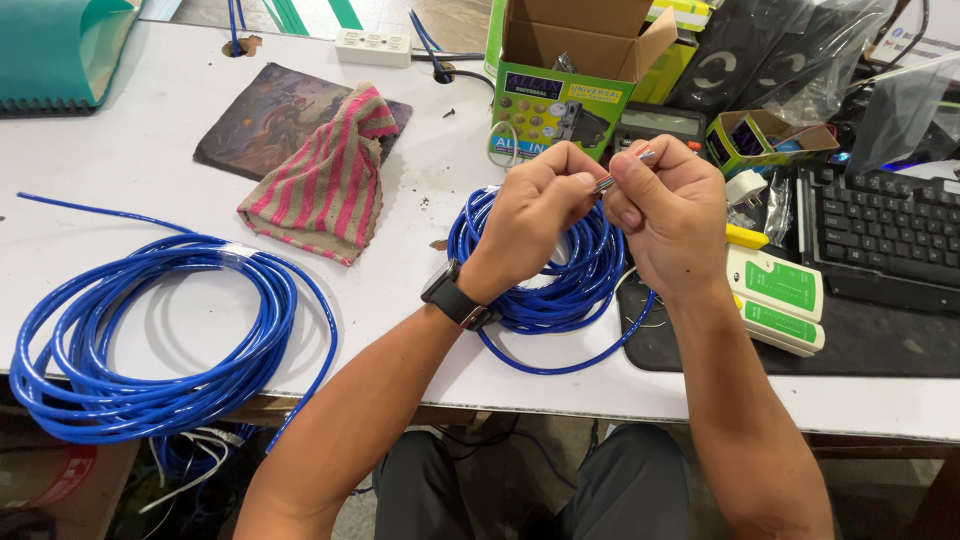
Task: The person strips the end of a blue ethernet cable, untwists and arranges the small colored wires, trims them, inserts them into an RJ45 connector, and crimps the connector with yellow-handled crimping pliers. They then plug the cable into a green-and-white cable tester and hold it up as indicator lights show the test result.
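Thin cable wires (pixel 622 171) pinched between fingers of left hand (pixel 535 205) and right hand (pixel 672 215).

So taking the cable coil (pixel 545 270) under the hands as the anchor, a bigger coil (pixel 150 340) sits left of it, the cloth (pixel 325 180) behind-left, the cardboard box (pixel 570 70) right behind, and the tester (pixel 780 300) plus keyboard (pixel 880 235) off to its right.

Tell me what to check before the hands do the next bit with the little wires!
1. Both hands on the wires: ok. The left hand and right hand pinch the thin wire ends.
2. Wires in the right order: cannot tell, too small.
3. Blue cable coil lying below the hands: ok.
4. Green and white tester close by: ok.
5. A plug for the cable end: cannot tell, none clearly seen.
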